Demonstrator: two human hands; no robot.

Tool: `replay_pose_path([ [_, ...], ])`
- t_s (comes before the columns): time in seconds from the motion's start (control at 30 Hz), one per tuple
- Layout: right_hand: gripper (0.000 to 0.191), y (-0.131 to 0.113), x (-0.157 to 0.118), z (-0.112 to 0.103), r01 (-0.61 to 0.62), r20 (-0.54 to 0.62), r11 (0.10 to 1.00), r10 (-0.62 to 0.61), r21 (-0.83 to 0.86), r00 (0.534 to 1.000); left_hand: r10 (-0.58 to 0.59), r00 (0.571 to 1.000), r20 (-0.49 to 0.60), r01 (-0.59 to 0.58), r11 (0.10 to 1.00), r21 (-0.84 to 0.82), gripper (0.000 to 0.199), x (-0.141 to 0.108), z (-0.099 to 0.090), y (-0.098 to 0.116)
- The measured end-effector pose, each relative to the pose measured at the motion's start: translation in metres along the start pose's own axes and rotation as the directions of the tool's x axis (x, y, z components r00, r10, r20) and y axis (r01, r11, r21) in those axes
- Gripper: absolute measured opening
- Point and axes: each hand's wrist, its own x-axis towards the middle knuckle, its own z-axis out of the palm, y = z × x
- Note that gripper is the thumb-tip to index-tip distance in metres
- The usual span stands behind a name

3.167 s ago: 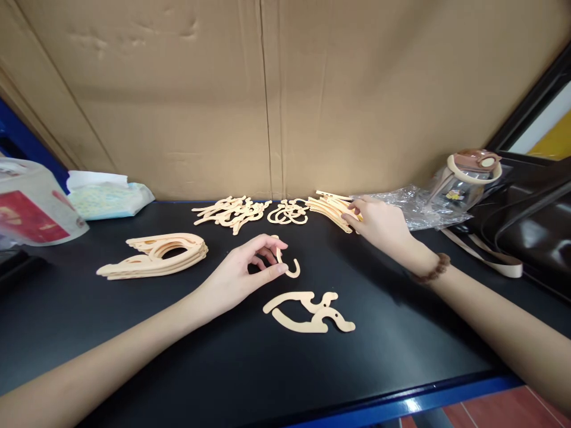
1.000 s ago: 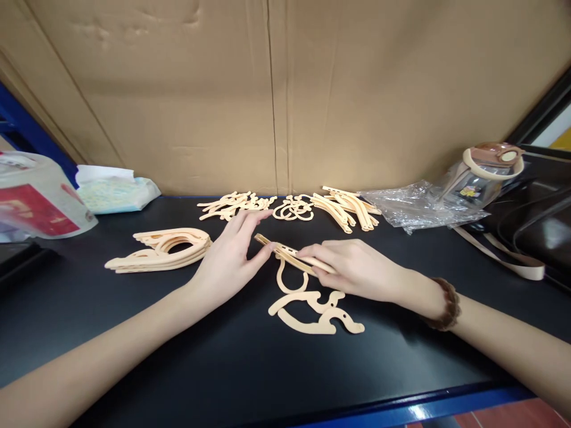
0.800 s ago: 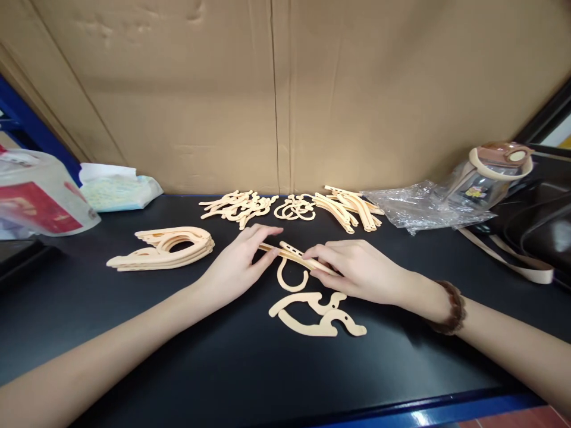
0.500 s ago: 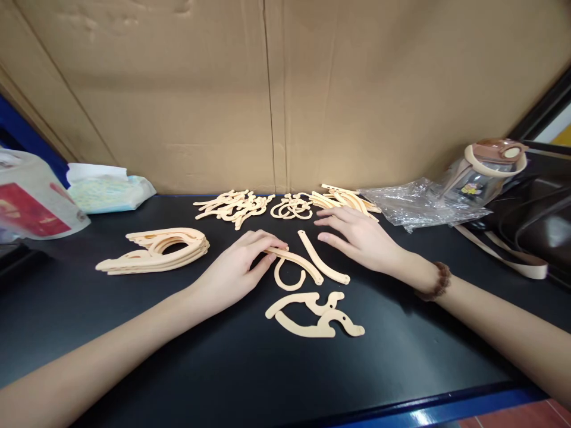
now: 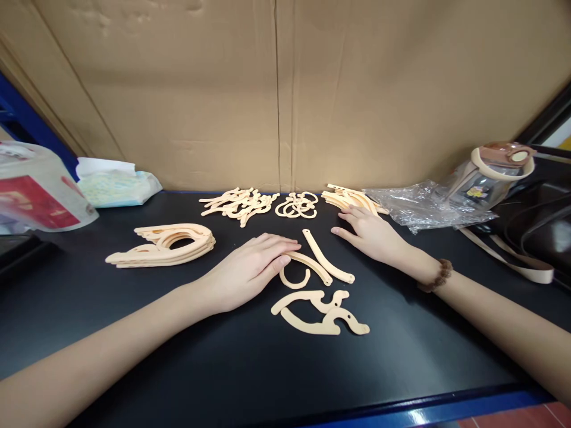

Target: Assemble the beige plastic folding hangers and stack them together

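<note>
My left hand [image 5: 254, 267] has its fingers closed on the upper end of a curved beige strip [image 5: 314, 265], which lies over a C-shaped hook [image 5: 297, 282]. A second curved strip [image 5: 328, 258] lies just to the right. Nearer to me are two interlocking-shaped flat pieces [image 5: 312, 327]. My right hand [image 5: 372, 235] is spread, its fingertips at the front of a pile of curved strips [image 5: 350, 199]. Left of that pile lie small hooks [image 5: 298, 205] and a heap of wavy pieces [image 5: 238, 203].
Stacked hanger-like assemblies [image 5: 163, 252] lie at the left, with a tissue pack [image 5: 118, 187] and a plastic container [image 5: 40, 190] behind. Clear plastic wrap [image 5: 405, 205] and a bottle [image 5: 488, 178] stand at the right. A cardboard wall [image 5: 200, 101] closes the back.
My left fingers have flattened and closed further over the strip. My right hand has shifted right, toward the strip pile. The view has moved slightly.
</note>
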Motion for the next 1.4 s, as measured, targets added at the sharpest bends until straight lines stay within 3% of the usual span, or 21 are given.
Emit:
replay_pose_path([
  [0.1,0.049,-0.002,-0.001,-0.003,0.054,-0.058,0.999,-0.054,-0.002,0.997,-0.065,0.996,-0.057,0.063,0.998,-0.031,0.038,-0.001,-0.001,0.001],
  [0.23,0.034,-0.016,-0.004,-0.016,0.173,-0.150,0.983,-0.161,0.069,0.976,-0.036,0.997,-0.075,0.034,0.999,-0.021,0.035,0.000,-0.001,-0.001],
  [0.43,0.028,-0.052,-0.020,-0.033,0.404,-0.023,0.900,-0.406,0.164,0.914,0.003,0.996,-0.084,0.001,0.999,0.046,0.028,0.001,0.003,-0.007],
  [0.57,0.031,-0.058,-0.024,-0.031,0.469,0.025,0.868,-0.479,0.161,0.878,0.018,0.996,-0.091,-0.013,0.998,0.054,0.026,0.002,0.004,-0.009],
  [0.7,0.032,-0.054,-0.022,-0.029,0.429,0.007,0.893,-0.434,0.131,0.901,-0.009,0.995,-0.104,0.010,1.000,0.014,0.026,0.003,0.002,-0.008],
  [1.0,0.034,-0.050,-0.020,-0.030,0.229,0.006,0.962,-0.232,0.150,0.973,-0.240,0.960,-0.143,0.239,0.971,-0.021,0.031,0.004,-0.002,-0.004],
  [1.2,0.038,-0.048,-0.020,-0.033,0.133,-0.016,0.974,-0.132,0.185,0.991,-0.201,0.959,-0.198,0.206,0.978,0.007,0.032,0.006,-0.001,-0.013],
  [1.4,0.035,-0.047,-0.019,-0.033,0.083,-0.013,0.984,-0.082,0.160,0.997,-0.244,0.939,-0.242,0.255,0.967,0.015,0.028,0.005,0.001,-0.018],
])
